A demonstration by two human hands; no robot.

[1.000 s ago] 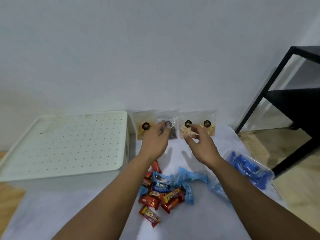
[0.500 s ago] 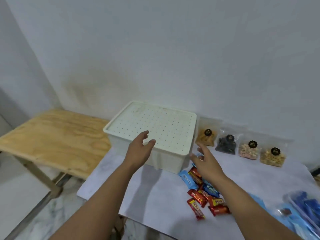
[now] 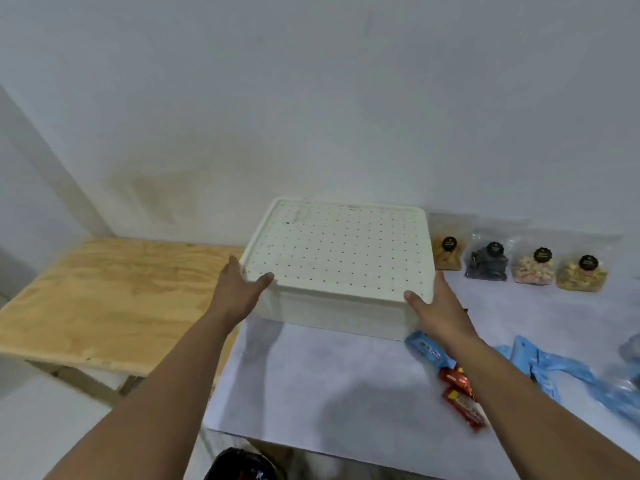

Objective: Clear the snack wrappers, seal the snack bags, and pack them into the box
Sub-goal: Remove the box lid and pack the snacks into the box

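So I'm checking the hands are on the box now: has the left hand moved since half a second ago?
Yes. The left hand has moved forward onto the near left corner of the box lid; earlier it hovered short of it.

I am seeing a wooden table (image 3: 114,296) sitting on the left, with its pale legs (image 3: 86,379) showing under it. It is touching the side of a grey table top (image 3: 329,386). A white wall (image 3: 311,98) is standing behind both, and a brownish stain (image 3: 156,192) is showing on it. A dark round thing (image 3: 242,465) is peeking in at the bottom, too blurry to tell.
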